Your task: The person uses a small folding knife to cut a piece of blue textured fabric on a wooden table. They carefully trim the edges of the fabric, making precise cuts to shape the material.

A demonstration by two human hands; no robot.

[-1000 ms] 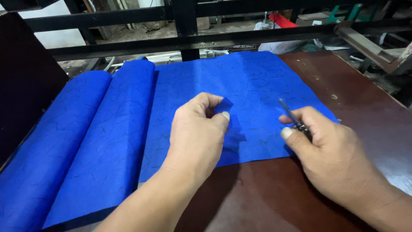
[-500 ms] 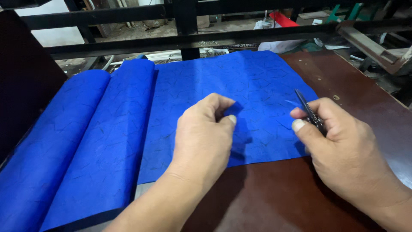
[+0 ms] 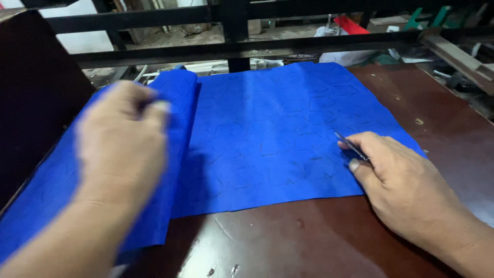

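A blue textured sheet (image 3: 278, 134) lies flat on the dark brown table (image 3: 309, 242), its left part running up into rolled blue folds (image 3: 177, 103). My right hand (image 3: 401, 180) rests on the sheet's right edge and grips a thin dark tool (image 3: 352, 148) whose tip points up-left onto the sheet. My left hand (image 3: 121, 139) is blurred, raised over the rolled folds at the left, fingers curled; whether it holds anything is unclear.
A dark board (image 3: 36, 103) stands at the left edge. A black metal frame (image 3: 231, 46) crosses the back. Red and green items and wooden pieces (image 3: 453, 51) lie behind the table at the right.
My left hand has left the middle of the sheet and swung left over the rolled folds. My right hand with the tool has stayed at the sheet's right edge.
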